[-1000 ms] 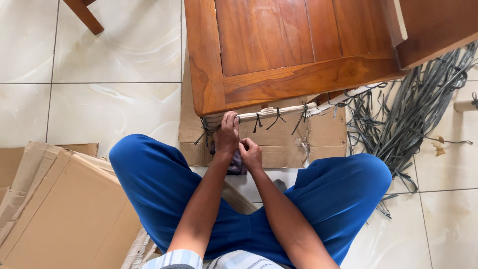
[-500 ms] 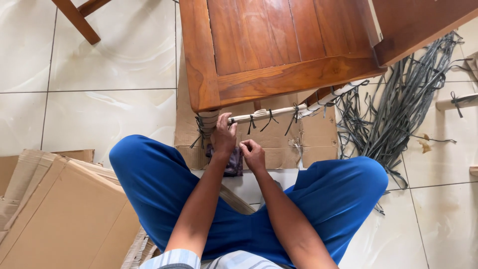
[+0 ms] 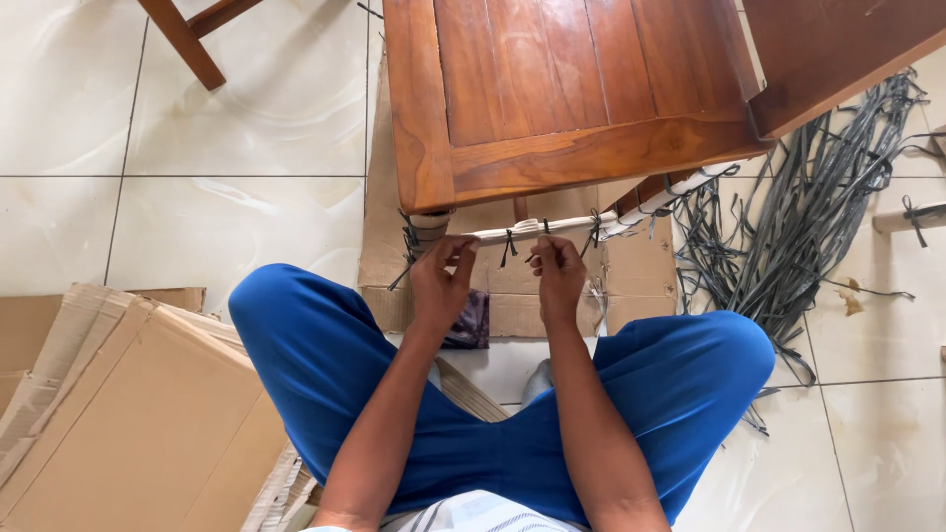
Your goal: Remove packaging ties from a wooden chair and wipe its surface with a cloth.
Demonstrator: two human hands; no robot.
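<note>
Both hands pinch a pale wrapped rod (image 3: 537,229) running left-right under the wooden chair (image 3: 552,99) edge: left hand (image 3: 440,279) and right hand (image 3: 558,271) clamped on it. Open tiled floor (image 3: 197,227) lies left.

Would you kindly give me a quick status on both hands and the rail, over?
Left hand and right hand both up at the pale rail, fingers pinching dark ties. Rail sits under the wooden chair. Nothing blocking; strap pile off to the right.
</note>
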